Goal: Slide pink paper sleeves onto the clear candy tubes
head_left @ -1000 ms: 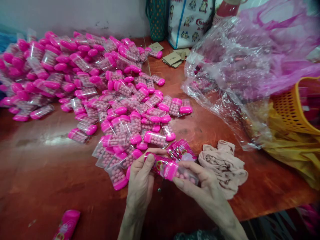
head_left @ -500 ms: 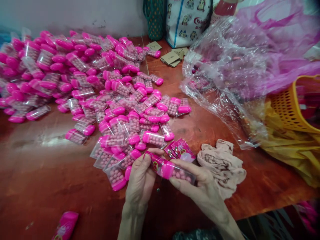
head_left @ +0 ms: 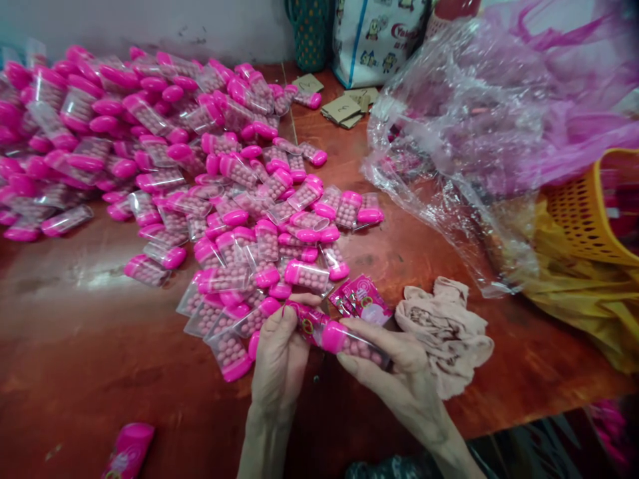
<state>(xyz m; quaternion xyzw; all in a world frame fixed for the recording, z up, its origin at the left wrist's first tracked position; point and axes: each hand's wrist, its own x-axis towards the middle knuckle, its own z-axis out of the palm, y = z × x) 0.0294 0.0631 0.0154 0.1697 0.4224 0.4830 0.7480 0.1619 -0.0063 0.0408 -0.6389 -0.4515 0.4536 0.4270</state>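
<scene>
Between the thumb and fingers of my left hand (head_left: 279,359) is a pink printed sleeve (head_left: 310,326). My right hand (head_left: 404,372) grips a clear bottle (head_left: 360,347) of pink balls, its pink cap pointing left. That cap meets the sleeve's right end; how far it sits inside, I cannot tell. Just beyond my fingers lie several flat printed sleeves (head_left: 368,298). A large heap of similar capped bottles (head_left: 237,169) spreads over the table behind and to the left. One bottle in a printed sleeve (head_left: 130,449) rests at the lower left.
A crumpled beige cloth (head_left: 444,329) lies right of my right hand. Farther right are a clear plastic bag (head_left: 439,133), a yellow basket (head_left: 582,213) and yellow plastic (head_left: 574,306). Cardboard pieces (head_left: 342,110) and a white printed bag (head_left: 372,46) are at the back of the reddish table (head_left: 190,379).
The view has shifted slightly. My hands keep their hold, with the bottle's cap still at the end of the sleeve, and have barely moved.
</scene>
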